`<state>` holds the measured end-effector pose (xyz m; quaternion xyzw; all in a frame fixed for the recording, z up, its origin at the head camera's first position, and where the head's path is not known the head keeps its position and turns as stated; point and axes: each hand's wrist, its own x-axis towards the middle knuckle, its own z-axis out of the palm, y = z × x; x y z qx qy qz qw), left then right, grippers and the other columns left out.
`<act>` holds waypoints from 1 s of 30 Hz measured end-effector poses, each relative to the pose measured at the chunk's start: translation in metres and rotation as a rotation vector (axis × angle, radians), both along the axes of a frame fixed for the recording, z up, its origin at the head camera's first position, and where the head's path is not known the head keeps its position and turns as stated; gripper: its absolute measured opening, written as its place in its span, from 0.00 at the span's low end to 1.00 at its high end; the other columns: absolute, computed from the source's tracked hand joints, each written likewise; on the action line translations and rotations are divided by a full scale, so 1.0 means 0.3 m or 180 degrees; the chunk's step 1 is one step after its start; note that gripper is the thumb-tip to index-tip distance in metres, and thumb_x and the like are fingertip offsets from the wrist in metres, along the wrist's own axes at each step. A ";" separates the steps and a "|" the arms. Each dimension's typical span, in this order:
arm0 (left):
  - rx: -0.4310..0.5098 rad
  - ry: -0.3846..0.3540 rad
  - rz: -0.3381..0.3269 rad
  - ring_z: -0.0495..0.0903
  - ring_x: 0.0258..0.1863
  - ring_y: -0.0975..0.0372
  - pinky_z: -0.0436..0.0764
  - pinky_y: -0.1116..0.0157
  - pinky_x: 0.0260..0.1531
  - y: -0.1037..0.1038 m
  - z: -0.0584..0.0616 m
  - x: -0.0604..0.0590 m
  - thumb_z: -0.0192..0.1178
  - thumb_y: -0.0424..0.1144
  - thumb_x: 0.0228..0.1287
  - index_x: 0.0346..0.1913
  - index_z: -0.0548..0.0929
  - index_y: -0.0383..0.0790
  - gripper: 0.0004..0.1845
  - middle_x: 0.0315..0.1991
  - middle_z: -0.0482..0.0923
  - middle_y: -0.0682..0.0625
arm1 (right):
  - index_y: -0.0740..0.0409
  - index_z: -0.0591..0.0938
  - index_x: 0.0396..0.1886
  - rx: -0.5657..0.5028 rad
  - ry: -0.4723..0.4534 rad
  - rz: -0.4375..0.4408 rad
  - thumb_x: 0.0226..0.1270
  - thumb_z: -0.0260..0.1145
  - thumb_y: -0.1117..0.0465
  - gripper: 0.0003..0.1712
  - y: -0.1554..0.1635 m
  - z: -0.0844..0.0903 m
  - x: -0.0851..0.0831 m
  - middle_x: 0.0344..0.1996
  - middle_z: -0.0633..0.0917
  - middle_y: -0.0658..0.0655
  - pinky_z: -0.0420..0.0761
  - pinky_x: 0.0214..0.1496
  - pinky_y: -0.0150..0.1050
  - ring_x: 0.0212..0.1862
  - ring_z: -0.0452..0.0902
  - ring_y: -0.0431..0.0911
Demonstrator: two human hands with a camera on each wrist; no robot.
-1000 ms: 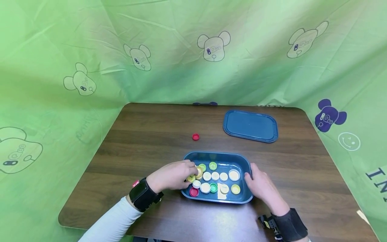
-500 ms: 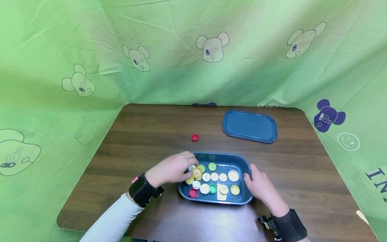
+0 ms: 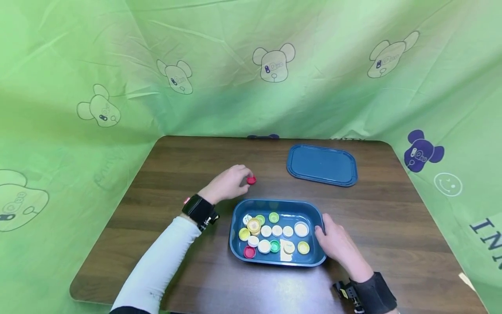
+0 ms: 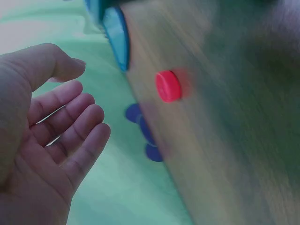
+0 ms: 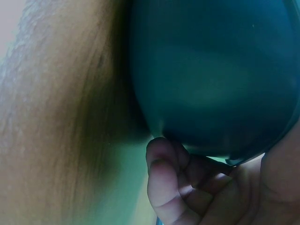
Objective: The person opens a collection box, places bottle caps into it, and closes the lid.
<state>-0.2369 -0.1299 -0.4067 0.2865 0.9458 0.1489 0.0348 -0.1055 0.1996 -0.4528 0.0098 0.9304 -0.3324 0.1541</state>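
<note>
Beyond the blue tray (image 3: 298,211), a red bottle cap (image 3: 251,180) lies alone on the table. My left hand (image 3: 227,183) reaches right beside it. In the left wrist view that hand's thumb and fingers are loosely bent with nothing between them, and a gap shows before the red cap. The right hand (image 3: 339,239) holds the tray's right end, thumb over the rim and fingers curled against the outer wall, as the right wrist view shows. Inside the tray lie several caps, white, yellow and green, plus a crimson cap (image 3: 249,252) in the near left corner.
A flat blue lid (image 3: 322,165) lies at the back right of the brown wooden table (image 3: 188,161). Green cloth (image 3: 219,104) with printed mouse heads hangs behind and beside the table. One yellow cap (image 3: 254,225) is stacked on others at the tray's left.
My left hand has left the caps in the tray's left end and moved away to the lone red bottle cap. The right hand keeps its hold; the tray's left end is now uncovered.
</note>
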 end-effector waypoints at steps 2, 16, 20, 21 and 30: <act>-0.0032 -0.0077 0.0059 0.77 0.46 0.59 0.79 0.59 0.50 0.001 -0.016 -0.039 0.68 0.37 0.63 0.52 0.83 0.38 0.16 0.45 0.80 0.49 | 0.68 0.66 0.65 0.0007 0.0005 0.0006 0.77 0.54 0.59 0.24 -0.001 -0.002 -0.001 0.48 0.80 0.68 0.83 0.38 0.45 0.39 0.78 0.50; -0.0244 -0.0556 0.0239 0.76 0.45 0.59 0.78 0.59 0.50 0.011 -0.106 -0.187 0.69 0.41 0.64 0.55 0.81 0.42 0.18 0.48 0.77 0.50 | 0.68 0.66 0.66 0.0024 0.0003 -0.0017 0.77 0.54 0.58 0.24 0.000 0.001 -0.005 0.51 0.80 0.69 0.83 0.40 0.47 0.40 0.78 0.51; -0.0315 -0.0611 0.0172 0.76 0.46 0.58 0.77 0.58 0.52 0.016 -0.129 -0.216 0.69 0.42 0.63 0.54 0.81 0.42 0.18 0.48 0.77 0.49 | 0.68 0.66 0.66 0.0012 -0.0002 -0.0021 0.77 0.54 0.58 0.24 0.002 -0.003 -0.004 0.51 0.80 0.69 0.84 0.40 0.47 0.40 0.79 0.51; -0.0327 -0.0613 0.0153 0.76 0.46 0.58 0.77 0.59 0.52 0.017 -0.135 -0.221 0.69 0.42 0.63 0.54 0.81 0.42 0.18 0.47 0.77 0.49 | 0.68 0.66 0.66 0.0004 0.0002 -0.0022 0.77 0.54 0.59 0.24 0.003 -0.004 -0.003 0.51 0.80 0.69 0.83 0.39 0.47 0.40 0.79 0.51; -0.0398 -0.0583 0.0001 0.76 0.48 0.57 0.77 0.59 0.53 0.043 -0.162 -0.239 0.68 0.40 0.61 0.53 0.82 0.43 0.17 0.49 0.77 0.49 | 0.68 0.66 0.66 -0.0033 0.0021 -0.0015 0.77 0.53 0.59 0.24 0.004 -0.004 -0.002 0.51 0.81 0.70 0.82 0.37 0.44 0.39 0.79 0.50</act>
